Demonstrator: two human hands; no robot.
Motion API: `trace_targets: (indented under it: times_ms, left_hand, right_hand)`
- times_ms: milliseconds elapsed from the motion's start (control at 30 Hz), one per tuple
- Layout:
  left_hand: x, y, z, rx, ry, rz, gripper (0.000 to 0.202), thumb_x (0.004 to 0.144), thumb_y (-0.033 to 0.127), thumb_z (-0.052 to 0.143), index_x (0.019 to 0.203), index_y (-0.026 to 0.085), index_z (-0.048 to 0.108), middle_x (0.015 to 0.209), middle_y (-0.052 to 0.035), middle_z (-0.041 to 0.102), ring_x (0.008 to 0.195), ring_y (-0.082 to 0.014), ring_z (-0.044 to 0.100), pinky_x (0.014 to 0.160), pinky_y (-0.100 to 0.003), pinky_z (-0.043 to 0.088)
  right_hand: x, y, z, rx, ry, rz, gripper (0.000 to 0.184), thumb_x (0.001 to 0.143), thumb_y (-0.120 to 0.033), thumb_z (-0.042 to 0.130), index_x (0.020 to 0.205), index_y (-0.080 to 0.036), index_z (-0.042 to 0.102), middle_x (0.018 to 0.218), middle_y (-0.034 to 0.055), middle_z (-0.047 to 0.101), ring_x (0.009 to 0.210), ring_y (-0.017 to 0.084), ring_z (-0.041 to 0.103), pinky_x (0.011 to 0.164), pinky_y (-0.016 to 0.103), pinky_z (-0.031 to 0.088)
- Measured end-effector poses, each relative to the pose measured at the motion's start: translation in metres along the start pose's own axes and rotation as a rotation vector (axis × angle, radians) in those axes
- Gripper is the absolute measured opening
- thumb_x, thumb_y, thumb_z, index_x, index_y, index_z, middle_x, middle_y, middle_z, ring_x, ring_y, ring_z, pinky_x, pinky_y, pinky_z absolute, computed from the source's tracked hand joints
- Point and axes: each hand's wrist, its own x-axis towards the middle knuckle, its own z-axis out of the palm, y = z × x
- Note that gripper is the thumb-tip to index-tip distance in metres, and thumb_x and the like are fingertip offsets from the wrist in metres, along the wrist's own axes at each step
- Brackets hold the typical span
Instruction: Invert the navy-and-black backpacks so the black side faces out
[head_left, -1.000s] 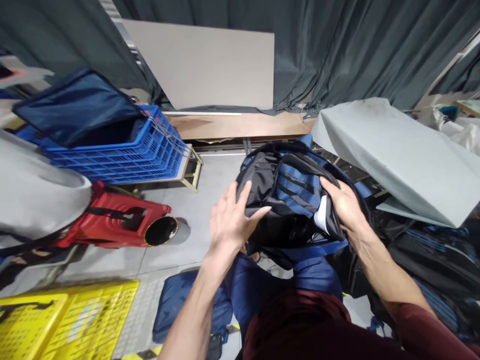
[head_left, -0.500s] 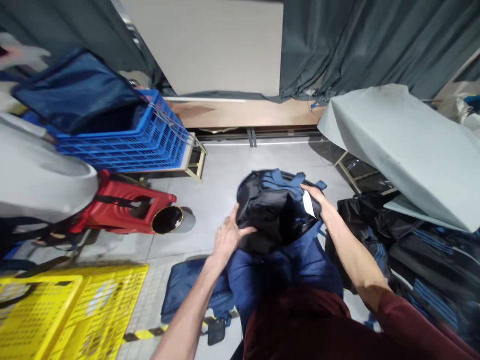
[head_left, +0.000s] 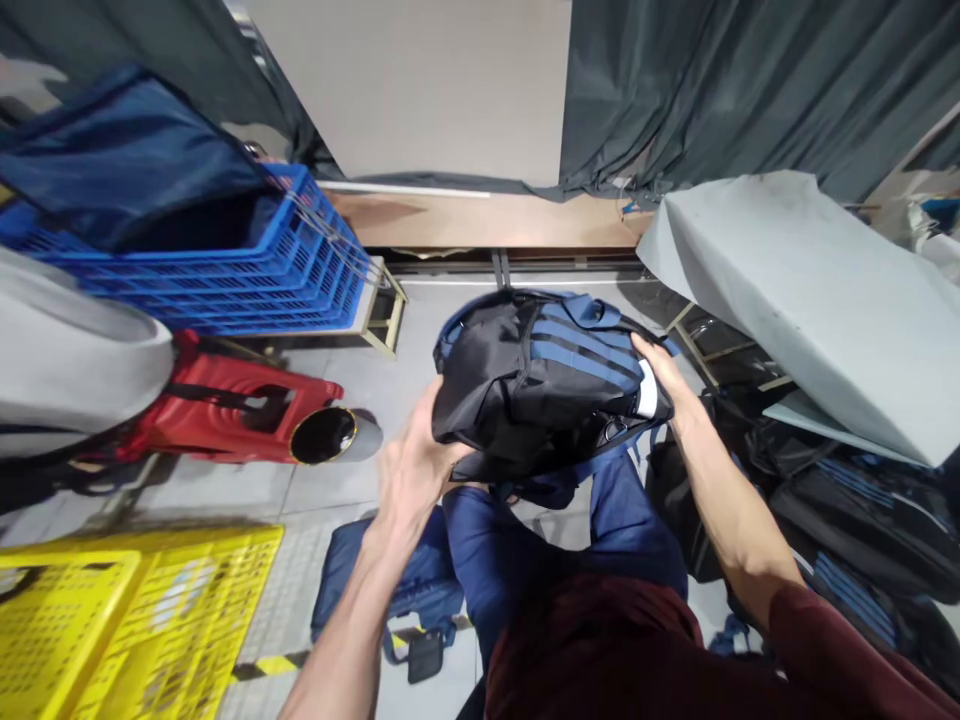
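Note:
A black backpack [head_left: 517, 390] with blue stripes and blue straps is held up in front of my knees, between both hands. My left hand [head_left: 416, 450] grips its left side, thumb in front and the other fingers partly hidden behind. On the other side, my right hand [head_left: 660, 375] clasps the right end beside a white tag [head_left: 646, 390], its thumb on top. A metal ring hangs near the bag's lower right. The bag's far side is out of sight.
Blue crates [head_left: 300, 270] stand on a stand at the left, near a red stool [head_left: 232, 400] and a grey tube [head_left: 330, 437]. Yellow crates [head_left: 202, 600] are lower left. A navy bag [head_left: 360, 580] lies on the floor. Black bags [head_left: 862, 510] are piled right, below a covered table [head_left: 810, 290].
The backpack has been lifted away from my lap and turned, so its striped side now shows more fully. Both hands have kept hold of it and moved further apart.

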Motion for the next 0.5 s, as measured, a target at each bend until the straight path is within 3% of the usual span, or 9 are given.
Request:
trace_targets:
  times_ms: [133, 200, 267, 367, 500]
  left_hand:
    - [-0.016, -0.005, 0.045, -0.082, -0.112, -0.101, 0.095, 0.092, 0.046, 0.089, 0.175, 0.031, 0.045, 0.165, -0.0097, 0.068, 0.149, -0.0366, 0.068, 0.115, -0.041, 0.059]
    - [-0.014, -0.008, 0.069, -0.093, -0.195, -0.160, 0.088, 0.091, 0.048, 0.092, 0.167, 0.028, 0.052, 0.156, -0.0111, 0.074, 0.142, -0.0369, 0.073, 0.110, -0.041, 0.060]
    - [-0.008, -0.013, 0.081, -0.068, -0.210, -0.156, 0.082, 0.091, 0.051, 0.092, 0.161, 0.028, 0.057, 0.146, -0.0114, 0.079, 0.134, -0.0363, 0.077, 0.104, -0.039, 0.061]
    - [-0.003, -0.021, 0.075, -0.001, -0.170, -0.127, 0.079, 0.093, 0.057, 0.090, 0.159, 0.027, 0.058, 0.140, -0.0134, 0.081, 0.128, -0.0366, 0.079, 0.098, -0.039, 0.061]
    - [-0.007, -0.030, 0.051, 0.040, -0.146, -0.154, 0.075, 0.094, 0.062, 0.088, 0.154, 0.024, 0.062, 0.128, -0.0149, 0.085, 0.119, -0.0385, 0.082, 0.092, -0.039, 0.062]
  right_hand:
    - [0.004, 0.055, -0.006, -0.393, 0.032, 0.107, 0.047, 0.101, -0.064, 0.078, 0.109, -0.018, 0.079, 0.095, 0.0075, 0.084, 0.085, 0.023, 0.079, 0.086, 0.034, 0.067]
    - [0.002, 0.087, -0.001, -0.609, 0.063, 0.165, 0.050, 0.104, -0.066, 0.072, 0.096, -0.017, 0.076, 0.086, 0.0071, 0.081, 0.081, 0.023, 0.075, 0.080, 0.032, 0.064]
    - [0.005, 0.107, 0.007, -0.702, 0.079, 0.158, 0.051, 0.107, -0.065, 0.066, 0.090, -0.017, 0.073, 0.083, 0.0065, 0.079, 0.081, 0.023, 0.073, 0.078, 0.031, 0.061]
    - [0.021, 0.107, 0.020, -0.793, 0.107, 0.109, 0.042, 0.109, -0.052, 0.063, 0.088, -0.018, 0.074, 0.090, 0.0090, 0.081, 0.093, 0.025, 0.076, 0.088, 0.030, 0.058]
    - [0.042, 0.071, 0.026, -0.882, 0.165, 0.056, 0.041, 0.112, -0.050, 0.058, 0.103, -0.017, 0.080, 0.105, 0.0157, 0.083, 0.106, 0.029, 0.079, 0.096, 0.033, 0.056]
